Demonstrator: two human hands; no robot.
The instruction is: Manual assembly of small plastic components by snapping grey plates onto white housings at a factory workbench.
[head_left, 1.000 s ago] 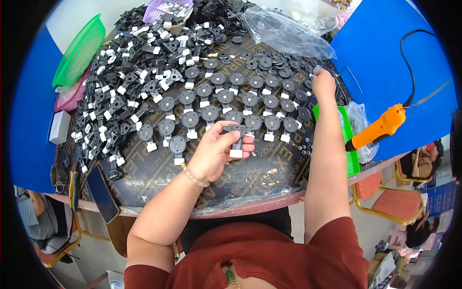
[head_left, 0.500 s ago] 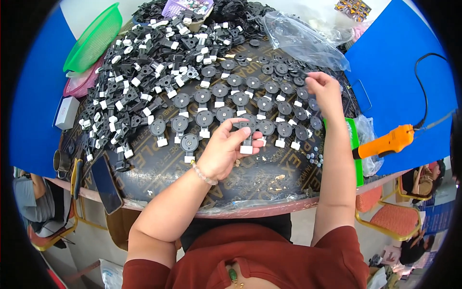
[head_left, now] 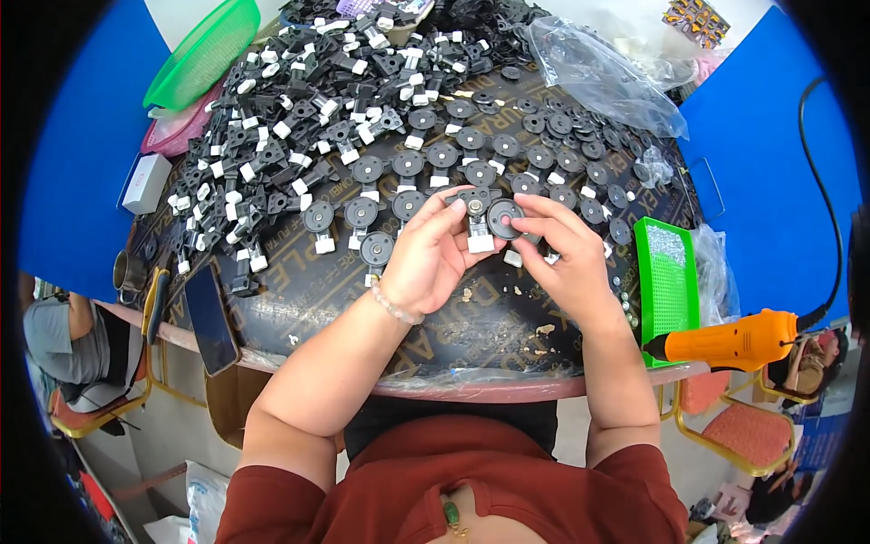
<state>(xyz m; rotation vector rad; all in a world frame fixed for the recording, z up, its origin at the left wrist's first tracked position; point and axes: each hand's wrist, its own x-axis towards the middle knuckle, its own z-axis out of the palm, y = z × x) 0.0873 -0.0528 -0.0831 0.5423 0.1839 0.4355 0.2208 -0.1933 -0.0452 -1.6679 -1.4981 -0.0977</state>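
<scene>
My left hand (head_left: pixel 424 258) pinches a black plastic bracket with a white block end (head_left: pixel 479 243) above the middle of the table. In my right hand (head_left: pixel 575 258), a round black disc (head_left: pixel 499 214) is held between thumb and fingers, close against the bracket's right side. Whether the two parts touch I cannot tell. Around my hands lie rows of similar brackets with discs on them (head_left: pixel 361 214), white ends toward me. Loose black discs (head_left: pixel 559 124) lie farther back, right of the middle.
A large heap of black-and-white brackets (head_left: pixel 299 118) covers the table's left and back. At the right are a green tray (head_left: pixel 667 290) of tiny parts, an orange corded power screwdriver (head_left: pixel 736 342) and a clear plastic bag (head_left: pixel 607 72). A phone (head_left: pixel 211 317) lies at the near left edge.
My right hand has come from the loose discs at the back right to the bracket, bringing a disc with it. My left hand still holds the bracket. The view has shifted slightly.
</scene>
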